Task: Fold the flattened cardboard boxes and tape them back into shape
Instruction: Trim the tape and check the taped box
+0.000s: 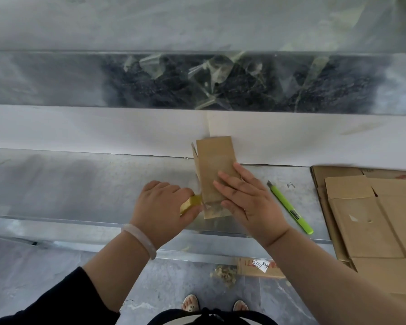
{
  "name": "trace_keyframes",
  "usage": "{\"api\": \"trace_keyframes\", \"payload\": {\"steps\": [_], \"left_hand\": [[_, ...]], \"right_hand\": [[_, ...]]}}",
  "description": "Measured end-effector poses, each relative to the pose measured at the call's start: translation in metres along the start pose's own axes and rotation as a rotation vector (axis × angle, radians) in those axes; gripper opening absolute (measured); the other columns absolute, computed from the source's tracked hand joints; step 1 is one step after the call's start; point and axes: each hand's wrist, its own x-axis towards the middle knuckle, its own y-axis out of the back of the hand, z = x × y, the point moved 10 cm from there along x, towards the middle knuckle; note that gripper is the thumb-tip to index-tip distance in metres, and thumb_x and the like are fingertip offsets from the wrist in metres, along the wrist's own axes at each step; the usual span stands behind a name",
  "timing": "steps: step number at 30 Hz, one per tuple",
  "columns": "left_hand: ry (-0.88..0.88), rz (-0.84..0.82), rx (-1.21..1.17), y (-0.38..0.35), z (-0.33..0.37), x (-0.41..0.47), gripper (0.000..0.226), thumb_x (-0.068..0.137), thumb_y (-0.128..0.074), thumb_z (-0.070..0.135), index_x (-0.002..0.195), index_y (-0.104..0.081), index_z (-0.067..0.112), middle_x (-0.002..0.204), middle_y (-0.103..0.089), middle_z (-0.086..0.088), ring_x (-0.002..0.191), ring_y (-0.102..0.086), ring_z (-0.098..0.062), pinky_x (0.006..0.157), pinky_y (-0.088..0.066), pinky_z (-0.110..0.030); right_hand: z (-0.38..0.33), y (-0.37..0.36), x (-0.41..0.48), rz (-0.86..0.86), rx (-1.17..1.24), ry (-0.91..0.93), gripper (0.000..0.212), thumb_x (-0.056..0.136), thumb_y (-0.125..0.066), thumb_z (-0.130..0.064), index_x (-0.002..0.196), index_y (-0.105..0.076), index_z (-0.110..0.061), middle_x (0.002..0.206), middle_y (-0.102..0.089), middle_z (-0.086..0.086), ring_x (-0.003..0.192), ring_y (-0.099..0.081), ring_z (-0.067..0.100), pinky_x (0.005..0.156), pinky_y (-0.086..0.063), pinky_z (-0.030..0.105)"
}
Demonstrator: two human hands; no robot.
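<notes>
Seen from the head camera, you stand at a grey metal workbench [80, 184], both hands on the job. Your right hand [249, 200] lies flat, fingers straight and spread, pressing on a small folded cardboard box [215, 170] that rests on the bench in front of you, its far end reaching the white ledge behind. Your left hand [162, 205], a pale bracelet [140, 240] at the wrist, is curled round a yellowish roll of tape [190, 204], held just beside the box's near left corner. A glossy strip of tape covers the box's near end; whether it is joined to the roll cannot be told.

To the right of your right hand, a green utility knife [291, 207] lies on the bench, blade end away from you. Farther right sits a stack of flattened cardboard boxes [373, 219], hanging over the bench's front edge. On the floor below lie a cardboard piece bearing a white handwritten label [264, 266] and a crumpled wad of used tape [225, 275].
</notes>
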Motion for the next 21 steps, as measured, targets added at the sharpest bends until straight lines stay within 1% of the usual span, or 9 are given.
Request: {"api": "trace_keyframes", "payload": {"steps": [1, 3, 5, 8, 11, 14, 16, 19, 21], "left_hand": [[0.013, 0.000, -0.014, 0.000, -0.001, -0.001, 0.048, 0.087, -0.036, 0.066, 0.084, -0.068, 0.030, 0.066, -0.063, 0.012, 0.068, -0.062, -0.012, 0.079, -0.044, -0.031], [0.032, -0.007, -0.038, -0.002, -0.004, -0.002, 0.050, 0.086, -0.034, 0.067, 0.086, -0.068, 0.030, 0.068, -0.065, 0.012, 0.069, -0.063, -0.012, 0.081, -0.044, -0.031], [0.030, -0.007, -0.048, -0.003, -0.006, -0.003, 0.050, 0.086, -0.034, 0.068, 0.088, -0.068, 0.031, 0.069, -0.065, 0.012, 0.070, -0.064, -0.012, 0.081, -0.044, -0.031], [0.018, 0.011, -0.055, -0.001, -0.005, -0.002, 0.048, 0.087, -0.036, 0.067, 0.086, -0.068, 0.031, 0.068, -0.064, 0.012, 0.068, -0.063, -0.012, 0.080, -0.045, -0.031], [0.010, 0.028, -0.055, 0.000, -0.003, 0.000, 0.043, 0.087, -0.041, 0.065, 0.084, -0.067, 0.030, 0.066, -0.063, 0.012, 0.066, -0.062, -0.012, 0.078, -0.045, -0.031], [0.007, 0.026, -0.045, -0.001, -0.002, 0.002, 0.044, 0.087, -0.040, 0.064, 0.085, -0.067, 0.030, 0.067, -0.063, 0.012, 0.068, -0.063, -0.012, 0.079, -0.043, -0.031], [0.002, 0.037, -0.049, 0.000, -0.002, 0.003, 0.043, 0.087, -0.041, 0.063, 0.084, -0.068, 0.030, 0.067, -0.063, 0.011, 0.068, -0.063, -0.013, 0.079, -0.044, -0.031], [-0.005, 0.034, -0.042, -0.001, -0.001, 0.002, 0.040, 0.088, -0.045, 0.062, 0.083, -0.068, 0.029, 0.066, -0.063, 0.011, 0.067, -0.063, -0.013, 0.079, -0.045, -0.031], [-0.004, 0.035, -0.042, -0.002, -0.001, 0.002, 0.042, 0.089, -0.044, 0.063, 0.082, -0.068, 0.029, 0.065, -0.062, 0.011, 0.065, -0.061, -0.012, 0.077, -0.045, -0.031]], "right_hand": [[0.001, 0.001, 0.001, 0.027, -0.001, 0.011, 0.035, 0.090, -0.067, -0.024, 0.124, -0.067, -0.012, 0.134, -0.060, 0.003, 0.137, -0.043, 0.036, 0.108, -0.042, 0.047], [0.001, 0.001, 0.001, 0.036, -0.016, 0.042, 0.033, 0.092, -0.065, -0.028, 0.122, -0.069, -0.014, 0.132, -0.062, 0.001, 0.136, -0.044, 0.034, 0.107, -0.044, 0.046], [-0.001, -0.001, 0.000, 0.011, -0.070, 0.084, 0.034, 0.095, -0.059, -0.027, 0.126, -0.066, -0.016, 0.135, -0.060, 0.000, 0.136, -0.044, 0.034, 0.104, -0.047, 0.047], [-0.001, -0.002, -0.005, -0.043, -0.221, 0.131, 0.040, 0.096, -0.054, -0.028, 0.134, -0.059, -0.019, 0.141, -0.056, -0.002, 0.137, -0.043, 0.033, 0.099, -0.049, 0.049], [-0.001, 0.002, -0.004, -0.065, -0.306, 0.129, 0.049, 0.092, -0.057, -0.046, 0.134, -0.059, -0.020, 0.140, -0.056, -0.003, 0.136, -0.045, 0.030, 0.102, -0.046, 0.052], [-0.006, 0.011, 0.010, 0.002, -0.307, 0.061, 0.054, 0.083, -0.060, -0.061, 0.119, -0.072, -0.022, 0.127, -0.066, -0.006, 0.127, -0.055, 0.025, 0.106, -0.041, 0.056], [-0.012, 0.011, 0.021, 0.023, -0.293, 0.038, 0.051, 0.086, -0.058, -0.059, 0.115, -0.073, -0.020, 0.123, -0.068, -0.004, 0.127, -0.056, 0.023, 0.110, -0.037, 0.053], [-0.027, -0.007, 0.022, -0.053, -0.277, 0.131, 0.041, 0.096, -0.052, -0.040, 0.129, -0.065, -0.019, 0.135, -0.061, -0.001, 0.132, -0.051, 0.024, 0.111, -0.039, 0.046], [-0.030, -0.014, 0.018, -0.072, -0.313, 0.171, 0.039, 0.098, -0.050, -0.035, 0.131, -0.063, -0.021, 0.136, -0.059, -0.004, 0.131, -0.052, 0.023, 0.108, -0.043, 0.046]]}}
